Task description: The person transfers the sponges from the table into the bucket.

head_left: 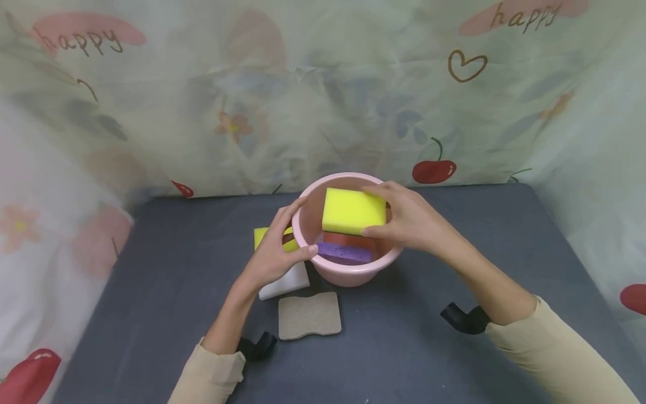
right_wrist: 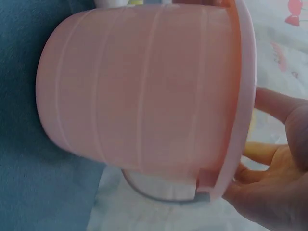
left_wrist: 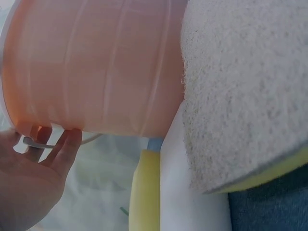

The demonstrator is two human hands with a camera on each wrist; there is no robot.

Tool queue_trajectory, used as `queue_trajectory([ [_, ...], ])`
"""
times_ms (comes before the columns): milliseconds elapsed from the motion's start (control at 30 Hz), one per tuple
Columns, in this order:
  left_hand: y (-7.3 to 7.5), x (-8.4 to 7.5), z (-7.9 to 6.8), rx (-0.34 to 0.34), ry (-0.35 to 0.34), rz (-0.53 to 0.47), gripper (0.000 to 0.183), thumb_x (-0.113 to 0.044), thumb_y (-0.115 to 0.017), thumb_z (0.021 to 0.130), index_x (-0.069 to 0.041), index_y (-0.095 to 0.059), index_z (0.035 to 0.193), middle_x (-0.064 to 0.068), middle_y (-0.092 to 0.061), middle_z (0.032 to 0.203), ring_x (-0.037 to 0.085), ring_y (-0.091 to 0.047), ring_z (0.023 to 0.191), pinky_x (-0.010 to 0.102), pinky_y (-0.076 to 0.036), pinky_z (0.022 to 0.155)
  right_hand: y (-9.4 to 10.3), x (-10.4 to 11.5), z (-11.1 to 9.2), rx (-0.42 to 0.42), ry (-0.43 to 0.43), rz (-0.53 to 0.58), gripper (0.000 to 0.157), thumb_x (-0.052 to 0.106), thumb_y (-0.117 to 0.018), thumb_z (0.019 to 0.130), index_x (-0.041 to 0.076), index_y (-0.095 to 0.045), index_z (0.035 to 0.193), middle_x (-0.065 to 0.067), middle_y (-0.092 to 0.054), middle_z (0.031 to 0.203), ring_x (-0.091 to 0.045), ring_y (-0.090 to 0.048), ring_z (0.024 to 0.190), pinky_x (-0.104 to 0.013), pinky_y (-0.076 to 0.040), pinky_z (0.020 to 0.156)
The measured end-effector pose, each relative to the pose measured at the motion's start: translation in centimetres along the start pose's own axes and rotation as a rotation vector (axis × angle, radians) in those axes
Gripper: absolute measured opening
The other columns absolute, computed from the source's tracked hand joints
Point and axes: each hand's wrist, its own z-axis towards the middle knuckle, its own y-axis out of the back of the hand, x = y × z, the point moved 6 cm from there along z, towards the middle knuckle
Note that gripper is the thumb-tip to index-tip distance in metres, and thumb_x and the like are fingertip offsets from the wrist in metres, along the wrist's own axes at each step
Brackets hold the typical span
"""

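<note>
A pink bucket (head_left: 348,275) stands upright towards the back of the dark table. My left hand (head_left: 272,255) grips its rim on the left side, thumb over the edge and fingers along the outer wall. Over the bucket's mouth, my right hand (head_left: 411,216) pinches a yellow sponge (head_left: 355,210) with a dark underside, thumb at the near edge and fingers at the far one. Below it, a purple sponge (head_left: 345,252) lies inside the bucket. In the right wrist view, the bucket's rim hides most of the held sponge.
Left of the bucket, another yellow sponge (head_left: 259,235) is partly hidden by my left hand. A white sponge (head_left: 285,283) lies nearer. In front is a beige-topped scrub sponge (head_left: 309,316) with curved sides. A printed curtain (head_left: 313,123) hangs behind the table.
</note>
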Motion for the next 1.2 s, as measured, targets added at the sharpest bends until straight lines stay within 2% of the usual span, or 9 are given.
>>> queue_trajectory([
  [133, 0.0, 2.1, 0.4, -0.005, -0.006, 0.004, 0.089, -0.012, -0.075, 0.085, -0.024, -0.026, 0.158, 0.012, -0.032, 0.15, 0.031, -0.038, 0.135, 0.049, -0.04, 0.109, -0.7, 0.2, 0.5, -0.013, -0.023, -0.018, 0.074, 0.024, -0.085, 0.078, 0.004, -0.053, 0.142, -0.017, -0.055, 0.131, -0.031, -0.054, 0.104, -0.046, -0.049, 0.088],
  [333, 0.1, 2.6, 0.3, -0.001, -0.015, 0.0, 0.087, -0.021, -0.077, 0.086, -0.034, -0.028, 0.156, 0.003, -0.034, 0.149, 0.022, -0.04, 0.134, 0.046, -0.04, 0.109, -1.6, 0.5, 1.2, 0.006, -0.067, -0.051, 0.071, 0.02, -0.083, 0.078, 0.0, -0.054, 0.139, -0.019, -0.053, 0.134, -0.032, -0.052, 0.107, -0.047, -0.047, 0.093],
  [700, 0.1, 2.4, 0.4, -0.004, -0.035, 0.019, 0.085, -0.028, -0.076, 0.086, -0.035, -0.028, 0.156, 0.001, -0.035, 0.148, 0.019, -0.041, 0.133, 0.046, -0.041, 0.108, -2.5, 0.9, 2.3, 0.056, -0.112, -0.046, 0.073, 0.015, -0.082, 0.078, -0.003, -0.049, 0.141, -0.02, -0.053, 0.135, -0.032, -0.05, 0.112, -0.045, -0.043, 0.099],
  [1200, 0.1, 2.4, 0.3, -0.012, -0.022, 0.015, 0.085, -0.025, -0.076, 0.086, -0.035, -0.028, 0.156, 0.002, -0.035, 0.147, 0.02, -0.04, 0.133, 0.047, -0.04, 0.109, -3.3, 1.0, 3.4, 0.087, -0.067, -0.083, 0.074, 0.024, -0.088, 0.073, 0.002, -0.057, 0.136, -0.014, -0.06, 0.13, -0.03, -0.05, 0.116, -0.044, -0.039, 0.104],
])
